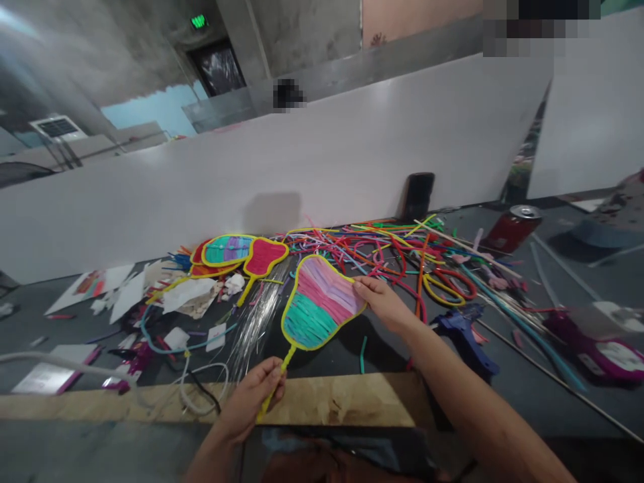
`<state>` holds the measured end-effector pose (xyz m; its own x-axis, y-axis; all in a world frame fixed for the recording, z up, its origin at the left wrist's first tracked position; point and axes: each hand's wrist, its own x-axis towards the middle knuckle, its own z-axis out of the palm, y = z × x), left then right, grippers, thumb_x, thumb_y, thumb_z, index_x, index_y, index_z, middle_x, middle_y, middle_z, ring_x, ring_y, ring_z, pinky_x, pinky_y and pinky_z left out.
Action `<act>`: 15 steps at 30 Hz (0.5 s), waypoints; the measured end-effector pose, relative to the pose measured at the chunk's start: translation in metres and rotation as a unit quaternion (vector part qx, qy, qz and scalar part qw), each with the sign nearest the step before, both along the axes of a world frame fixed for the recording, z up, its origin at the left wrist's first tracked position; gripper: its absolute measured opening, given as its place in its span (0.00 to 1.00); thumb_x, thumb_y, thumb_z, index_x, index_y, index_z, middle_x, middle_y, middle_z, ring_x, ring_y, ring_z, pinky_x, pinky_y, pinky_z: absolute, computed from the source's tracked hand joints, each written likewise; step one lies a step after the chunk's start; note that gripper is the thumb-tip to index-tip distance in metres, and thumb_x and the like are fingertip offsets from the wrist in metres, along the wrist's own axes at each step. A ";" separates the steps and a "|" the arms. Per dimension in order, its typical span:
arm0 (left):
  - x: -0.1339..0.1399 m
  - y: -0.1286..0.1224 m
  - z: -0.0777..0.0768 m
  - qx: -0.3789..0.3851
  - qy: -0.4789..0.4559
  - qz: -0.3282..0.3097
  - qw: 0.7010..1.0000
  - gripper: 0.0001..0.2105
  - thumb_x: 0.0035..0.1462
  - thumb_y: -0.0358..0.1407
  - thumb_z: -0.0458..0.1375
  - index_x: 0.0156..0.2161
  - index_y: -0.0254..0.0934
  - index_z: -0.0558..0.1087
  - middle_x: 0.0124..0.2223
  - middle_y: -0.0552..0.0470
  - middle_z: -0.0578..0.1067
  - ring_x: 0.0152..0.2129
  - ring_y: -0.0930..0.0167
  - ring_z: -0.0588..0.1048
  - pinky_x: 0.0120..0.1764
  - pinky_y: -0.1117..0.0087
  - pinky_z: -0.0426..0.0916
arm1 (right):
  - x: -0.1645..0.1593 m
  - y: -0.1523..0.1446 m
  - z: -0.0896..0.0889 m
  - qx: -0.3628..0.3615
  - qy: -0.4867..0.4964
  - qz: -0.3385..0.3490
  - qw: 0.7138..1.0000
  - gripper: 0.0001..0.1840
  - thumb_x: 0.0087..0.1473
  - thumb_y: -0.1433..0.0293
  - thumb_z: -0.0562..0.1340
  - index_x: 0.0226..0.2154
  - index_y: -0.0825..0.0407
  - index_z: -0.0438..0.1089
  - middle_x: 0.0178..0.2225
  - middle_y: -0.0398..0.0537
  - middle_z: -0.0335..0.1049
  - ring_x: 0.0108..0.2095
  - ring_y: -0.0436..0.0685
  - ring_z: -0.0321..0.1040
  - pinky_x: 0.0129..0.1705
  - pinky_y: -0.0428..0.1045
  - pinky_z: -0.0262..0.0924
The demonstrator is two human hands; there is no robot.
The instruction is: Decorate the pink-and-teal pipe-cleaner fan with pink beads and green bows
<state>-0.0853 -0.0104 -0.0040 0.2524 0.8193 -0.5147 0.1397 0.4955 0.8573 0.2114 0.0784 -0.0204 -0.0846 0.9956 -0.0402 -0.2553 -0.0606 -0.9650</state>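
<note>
A hand fan [322, 298] with a yellow pipe-cleaner border is held up over the table. Its face has pink, lilac and teal bands. My left hand [261, 392] is closed around the yellow handle, low in the view. At the fan's right edge, my right hand [383, 302] pinches the border between thumb and fingers. Behind and to the left lie more finished-looking fans: a smaller pink one [266, 257] with a yellow rim, and a teal and purple one [214, 251] on a stack. A short green pipe-cleaner piece [363, 354] lies below the fan.
Loose pipe cleaners [347, 245] are heaped along the white partition [201, 194]. A blue glue gun [470, 339] and a drink can [514, 229] are at right, a phone [418, 194] leans at the back. Silver tinsel strands [259, 318], paper scraps [190, 296] and a white cable [100, 371] lie left.
</note>
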 end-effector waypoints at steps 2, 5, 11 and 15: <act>0.003 0.002 0.002 0.001 0.020 -0.012 1.000 0.20 0.49 0.52 0.60 0.33 0.35 0.67 0.23 0.59 0.63 0.18 0.79 0.58 0.21 0.78 0.51 | 0.001 -0.001 0.002 0.011 -0.006 -0.008 1.000 0.18 0.46 0.54 0.64 0.30 0.52 0.71 0.25 0.41 0.68 0.26 0.50 0.61 0.30 0.45 0.54; 0.007 0.006 0.006 0.029 0.053 -0.041 0.997 0.20 0.46 0.49 0.63 0.36 0.34 0.70 0.25 0.58 0.65 0.20 0.78 0.62 0.24 0.77 0.55 | 0.004 -0.004 0.011 0.024 -0.028 -0.010 0.999 0.17 0.46 0.54 0.64 0.29 0.51 0.71 0.25 0.41 0.68 0.26 0.50 0.60 0.30 0.45 0.54; 0.017 0.007 0.003 0.028 -0.025 -0.004 0.999 0.17 0.46 0.46 0.65 0.29 0.34 0.68 0.23 0.57 0.68 0.20 0.79 0.64 0.25 0.77 0.57 | 0.012 0.001 0.017 -0.003 -0.016 -0.062 0.998 0.25 0.45 0.46 0.60 0.22 0.52 0.67 0.20 0.41 0.64 0.22 0.50 0.58 0.25 0.45 0.52; 0.019 0.005 -0.002 -0.039 -0.135 0.041 0.989 0.17 0.43 0.43 0.67 0.28 0.34 0.67 0.21 0.58 0.67 0.17 0.80 0.63 0.24 0.78 0.56 | 0.021 0.008 0.006 -0.032 0.035 -0.133 0.990 0.26 0.44 0.44 0.61 0.20 0.50 0.60 0.13 0.33 0.48 0.14 0.46 0.45 0.18 0.43 0.43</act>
<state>-0.0662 -0.0049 -0.0059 0.3232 0.8034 -0.5000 -0.1326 0.5616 0.8167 0.2326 0.0860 -0.0149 0.1760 0.9786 -0.1064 -0.3366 -0.0418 -0.9407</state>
